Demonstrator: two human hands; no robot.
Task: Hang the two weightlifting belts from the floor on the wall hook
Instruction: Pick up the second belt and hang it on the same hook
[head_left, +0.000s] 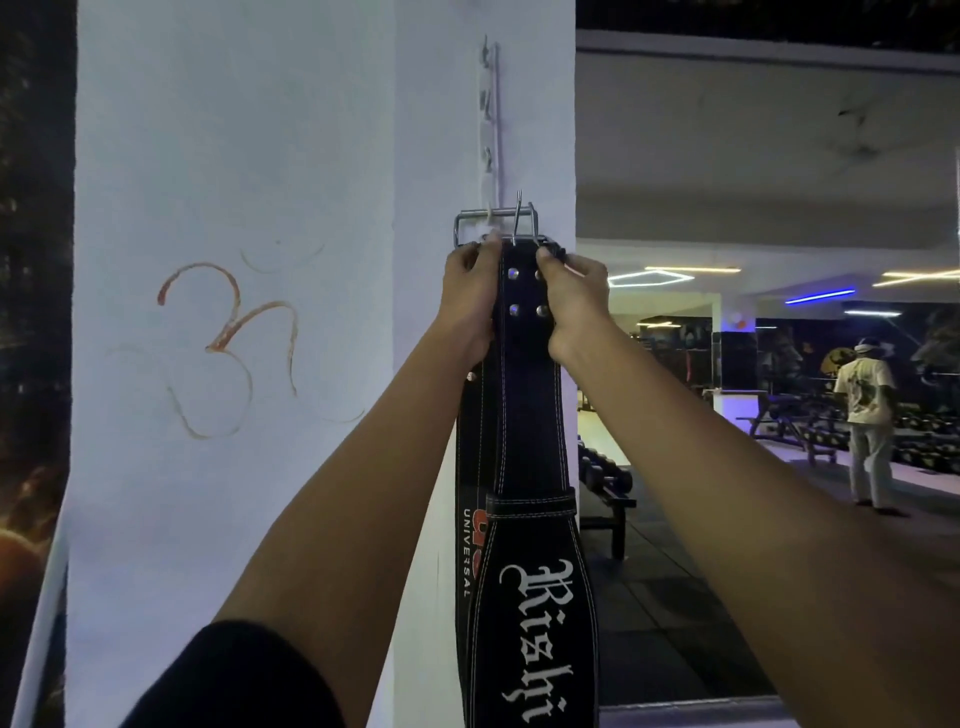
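Nearest the camera, the wide lower part of the front belt (535, 597) is seen hanging flat against the white pillar (234, 156), its pale lettering facing outward. Just behind it, and showing to its left, a second belt (467, 493) with the word "UNIVERSAL" is also hung straight down. Both belts are therefore off the floor and suspended below the hook strip (491, 119) fixed to the pillar.

The narrow riveted top of the front belt is clamped from both sides: the left hand (467, 296) is pinched on its left edge and the right hand (569, 301) on its right edge, thumbs at the front. This two-sided grip is judged to be used so that the steel buckle (496, 223), directly above the hands, can be kept level and steered onto a peg of the strip. The buckle frame appears to be lying over the lowest peg, though whether it is fully seated cannot be told. The weight seems to be partly carried by the hands.

Far to the right of the pillar, a person (865, 415) stands beside a rack of dumbbells (602, 467).
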